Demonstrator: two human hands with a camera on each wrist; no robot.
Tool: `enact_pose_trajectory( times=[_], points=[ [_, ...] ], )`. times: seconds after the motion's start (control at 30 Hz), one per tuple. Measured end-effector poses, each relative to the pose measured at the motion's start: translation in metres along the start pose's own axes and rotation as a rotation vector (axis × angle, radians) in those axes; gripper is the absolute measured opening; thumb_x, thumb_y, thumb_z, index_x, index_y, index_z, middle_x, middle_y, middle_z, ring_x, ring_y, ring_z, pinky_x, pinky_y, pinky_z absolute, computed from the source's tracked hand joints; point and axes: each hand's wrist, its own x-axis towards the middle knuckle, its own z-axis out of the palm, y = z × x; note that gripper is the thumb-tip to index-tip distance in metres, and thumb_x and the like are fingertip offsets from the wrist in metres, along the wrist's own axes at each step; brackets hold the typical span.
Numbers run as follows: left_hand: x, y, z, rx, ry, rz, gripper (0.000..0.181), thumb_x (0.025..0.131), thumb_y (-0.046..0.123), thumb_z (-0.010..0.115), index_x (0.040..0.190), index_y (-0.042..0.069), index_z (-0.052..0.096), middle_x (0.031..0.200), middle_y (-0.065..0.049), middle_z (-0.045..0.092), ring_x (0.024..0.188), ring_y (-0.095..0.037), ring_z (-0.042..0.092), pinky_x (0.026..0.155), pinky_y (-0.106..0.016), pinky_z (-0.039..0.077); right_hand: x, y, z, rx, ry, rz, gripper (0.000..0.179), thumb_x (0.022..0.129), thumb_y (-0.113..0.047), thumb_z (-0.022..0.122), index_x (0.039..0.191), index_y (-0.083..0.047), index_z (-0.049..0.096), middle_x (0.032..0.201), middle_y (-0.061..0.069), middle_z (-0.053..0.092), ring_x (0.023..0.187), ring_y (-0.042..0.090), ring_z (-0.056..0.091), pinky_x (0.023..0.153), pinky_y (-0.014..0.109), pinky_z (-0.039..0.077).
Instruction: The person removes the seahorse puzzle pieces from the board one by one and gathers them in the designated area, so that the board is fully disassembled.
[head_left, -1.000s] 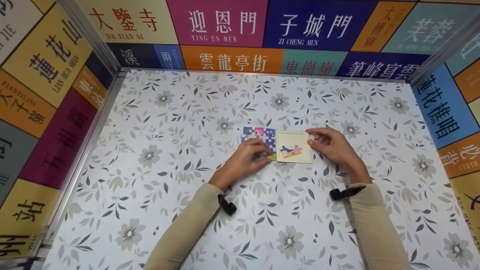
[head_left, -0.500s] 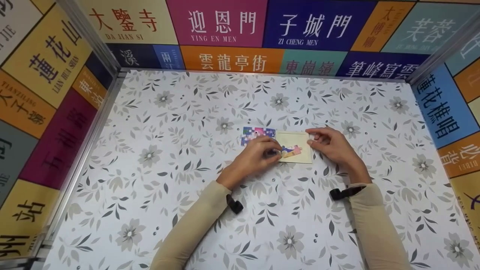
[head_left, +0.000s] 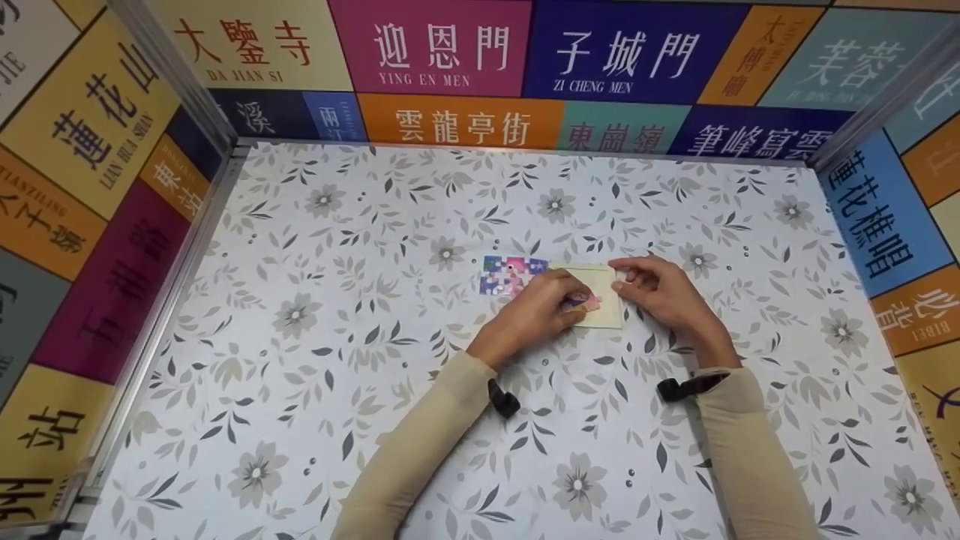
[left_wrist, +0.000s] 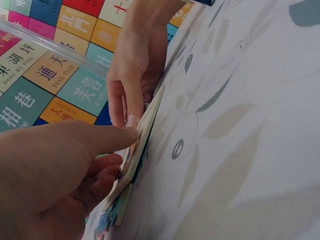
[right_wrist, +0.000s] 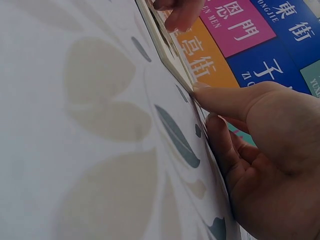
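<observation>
A shallow cream puzzle tray (head_left: 609, 315) lies on the table, with a few joined puzzle pieces (head_left: 589, 303) inside it. My left hand (head_left: 534, 309) reaches over the tray's left part, thumb and curled fingers pinching at those pieces and partly covering them. In the left wrist view, its thumb (left_wrist: 112, 137) meets the tray's surface. My right hand (head_left: 664, 294) holds the tray's right edge between thumb and fingers, seen close up in the right wrist view on the tray rim (right_wrist: 172, 67). An assembled puzzle section (head_left: 496, 277) in blue and pink sits left of the tray, half hidden by the left hand.
The table (head_left: 360, 420) has a white cover printed with grey flowers and leaves. Colourful panels with Chinese lettering (head_left: 450, 60) wall in the back and both sides. A black wrist strap device (head_left: 682, 387) is on each forearm.
My left hand has moved right, from above the assembled puzzle section to the pieces in the tray. The right hand stays at the tray's right edge.
</observation>
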Motion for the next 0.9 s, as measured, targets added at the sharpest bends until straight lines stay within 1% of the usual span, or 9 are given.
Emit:
enact_pose_trajectory(
  times=[0.1,0.2,0.3,0.37,0.47,0.53,0.67,0.77,0.9],
  points=[
    [0.000,0.003,0.003,0.018,-0.003,-0.038,0.028,0.101,0.018,0.077,0.127,0.007,0.078,0.124,-0.007,0.075,0.118,-0.021,0.068,0.106,-0.028,0.055,0.000,0.001,0.000,0.001,0.000,0.004,0.038,0.101,-0.021,0.078,0.138,-0.010,0.074,0.106,0.014,0.066,0.084,0.010,0.061,0.073,0.015,0.050],
    [0.000,0.006,0.005,0.031,0.000,-0.042,0.027,0.103,0.016,0.075,0.128,0.006,0.078,0.124,-0.009,0.075,0.118,-0.022,0.069,0.106,-0.029,0.055,0.000,0.001,0.000,-0.001,-0.002,0.007,0.038,0.102,-0.021,0.078,0.139,-0.010,0.074,0.106,0.013,0.066,0.085,0.009,0.061,0.074,0.015,0.050],
    [-0.002,0.007,0.006,0.022,0.014,-0.037,0.027,0.104,0.014,0.072,0.129,0.006,0.077,0.126,-0.009,0.074,0.120,-0.022,0.068,0.108,-0.028,0.055,-0.001,0.000,-0.001,0.000,-0.006,-0.002,0.038,0.102,-0.020,0.077,0.139,-0.010,0.073,0.106,0.013,0.065,0.085,0.009,0.061,0.074,0.015,0.050],
    [-0.003,0.006,0.007,0.000,0.025,-0.028,0.026,0.105,0.013,0.070,0.129,0.006,0.077,0.126,-0.008,0.073,0.120,-0.022,0.068,0.108,-0.027,0.054,-0.001,0.001,-0.001,0.000,-0.007,-0.013,0.038,0.103,-0.019,0.077,0.139,-0.009,0.073,0.106,0.013,0.065,0.085,0.009,0.062,0.074,0.015,0.050],
    [-0.003,0.006,0.010,-0.033,0.042,0.002,0.024,0.107,0.013,0.068,0.127,0.005,0.077,0.124,-0.010,0.073,0.117,-0.021,0.069,0.106,-0.027,0.055,-0.002,0.001,-0.002,-0.003,-0.005,-0.018,0.038,0.102,-0.020,0.077,0.139,-0.009,0.073,0.106,0.013,0.066,0.085,0.009,0.062,0.074,0.015,0.050],
    [-0.002,0.005,0.011,-0.037,0.052,0.020,0.023,0.106,0.011,0.068,0.125,0.005,0.078,0.121,-0.010,0.074,0.115,-0.022,0.070,0.105,-0.027,0.055,-0.001,0.002,-0.001,-0.003,-0.001,-0.016,0.038,0.102,-0.020,0.077,0.138,-0.010,0.074,0.105,0.014,0.066,0.084,0.009,0.061,0.074,0.015,0.050],
    [-0.002,0.003,0.014,-0.057,0.070,0.009,0.020,0.104,0.010,0.071,0.121,0.005,0.078,0.119,-0.010,0.073,0.113,-0.022,0.070,0.104,-0.025,0.055,0.000,0.002,0.001,-0.001,0.011,-0.004,0.038,0.102,-0.017,0.077,0.138,-0.008,0.073,0.105,0.015,0.066,0.083,0.010,0.060,0.073,0.015,0.049],
    [-0.003,0.003,0.015,-0.072,0.072,-0.007,0.018,0.104,0.013,0.072,0.120,0.007,0.078,0.118,-0.008,0.071,0.112,-0.020,0.069,0.102,-0.021,0.055,-0.001,-0.003,0.003,-0.007,0.020,0.000,0.038,0.101,-0.012,0.076,0.138,-0.003,0.072,0.105,0.018,0.065,0.083,0.012,0.059,0.072,0.014,0.048],
    [-0.004,0.005,0.017,-0.038,0.065,0.005,0.019,0.106,0.017,0.071,0.121,0.008,0.078,0.117,-0.007,0.069,0.112,-0.019,0.068,0.103,-0.021,0.054,-0.006,-0.020,0.001,-0.001,0.017,0.003,0.037,0.101,-0.007,0.075,0.137,0.002,0.071,0.104,0.021,0.065,0.084,0.015,0.059,0.073,0.014,0.048]
  ],
)
